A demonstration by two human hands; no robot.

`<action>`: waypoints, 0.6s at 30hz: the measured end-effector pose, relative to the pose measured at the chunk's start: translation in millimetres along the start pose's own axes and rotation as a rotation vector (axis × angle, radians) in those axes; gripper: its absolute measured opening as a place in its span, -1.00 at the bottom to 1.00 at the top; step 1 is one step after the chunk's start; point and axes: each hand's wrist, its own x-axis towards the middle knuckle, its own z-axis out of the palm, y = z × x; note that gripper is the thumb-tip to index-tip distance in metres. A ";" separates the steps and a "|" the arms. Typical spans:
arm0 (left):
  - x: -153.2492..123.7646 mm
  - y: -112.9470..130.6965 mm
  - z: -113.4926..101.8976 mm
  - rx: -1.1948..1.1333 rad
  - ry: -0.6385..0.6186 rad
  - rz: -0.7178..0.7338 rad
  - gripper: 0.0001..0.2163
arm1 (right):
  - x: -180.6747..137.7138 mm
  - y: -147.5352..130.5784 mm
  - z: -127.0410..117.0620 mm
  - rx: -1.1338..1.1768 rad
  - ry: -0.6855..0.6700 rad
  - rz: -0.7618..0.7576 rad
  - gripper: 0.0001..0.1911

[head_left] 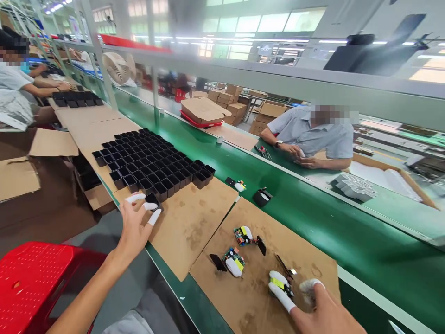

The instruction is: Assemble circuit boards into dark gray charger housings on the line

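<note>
My left hand (137, 222) reaches out to a small black plastic housing (153, 200) at the near edge of a large block of identical black housings (153, 160); white finger cots cover its fingertips, which pinch the housing. My right hand (313, 306), also in finger cots, is low at the right and grips a small circuit board assembly (280, 284) with a yellow part on the cardboard sheet (250, 297). Two more circuit board assemblies (234, 260) (243, 234) lie on that sheet, with black pieces (218, 262) beside them.
A green conveyor belt (313, 218) runs diagonally past the cardboard. Across it a person in a grey shirt (313, 134) works over white parts. Another person (17, 88) sits far left. A red stool (31, 283) stands near left. Cardboard boxes (229, 104) are stacked behind.
</note>
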 end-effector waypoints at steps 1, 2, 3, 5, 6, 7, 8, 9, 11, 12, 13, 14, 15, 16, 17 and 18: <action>-7.3 10.1 -3.7 -0.031 0.009 0.033 -0.84 | -2.2 -5.3 -1.1 -0.039 -0.029 0.084 -0.71; -14.1 21.8 -7.5 -0.080 0.012 0.082 -0.89 | -3.9 -12.2 -1.1 -0.067 -0.053 0.137 -0.67; -20.0 34.8 -10.7 -0.135 -0.004 0.142 -0.93 | -5.0 -19.9 -0.2 -0.079 -0.047 0.160 -0.66; -27.3 63.5 -13.7 -0.268 -0.111 0.276 -0.92 | -6.4 -35.3 2.0 -0.067 0.002 0.161 -0.64; -28.5 78.7 -12.8 -0.342 -0.190 0.330 -0.89 | -7.3 -41.5 2.9 -0.032 0.025 0.161 -0.62; -28.3 93.9 -10.1 -0.417 -0.272 0.382 -0.87 | -8.5 -46.0 3.3 0.034 0.011 0.136 -0.61; -27.2 108.9 -5.7 -0.492 -0.346 0.425 -0.85 | -10.3 -48.5 3.4 0.110 -0.007 0.110 -0.64; -26.0 123.3 0.2 -0.560 -0.415 0.458 -0.84 | -12.6 -49.0 3.2 0.183 -0.013 0.087 -0.67; -25.9 149.1 15.3 -0.652 -0.551 0.505 -0.85 | -18.7 -45.3 2.6 0.270 -0.022 0.065 -0.67; -28.5 159.7 24.2 -0.668 -0.628 0.523 -0.86 | -21.9 -41.9 2.5 0.296 -0.020 0.064 -0.63; -33.3 168.3 33.8 -0.662 -0.711 0.538 -0.84 | -25.0 -38.1 2.7 0.312 -0.017 0.065 -0.59; -40.7 174.6 44.1 -0.636 -0.797 0.560 -0.79 | -27.6 -34.4 3.3 0.325 -0.012 0.065 -0.56; -50.4 178.5 54.8 -0.602 -0.867 0.590 -0.71 | -29.7 -31.0 4.3 0.331 -0.003 0.064 -0.57; -61.9 179.9 65.8 -0.563 -0.911 0.624 -0.61 | -31.2 -28.2 5.7 0.333 0.006 0.061 -0.59; -74.4 179.1 76.7 -0.530 -0.943 0.673 -0.51 | -32.3 -26.1 7.3 0.333 0.016 0.063 -0.62; -87.1 176.6 87.0 -0.506 -0.939 0.724 -0.42 | -33.1 -24.7 9.2 0.334 0.026 0.071 -0.63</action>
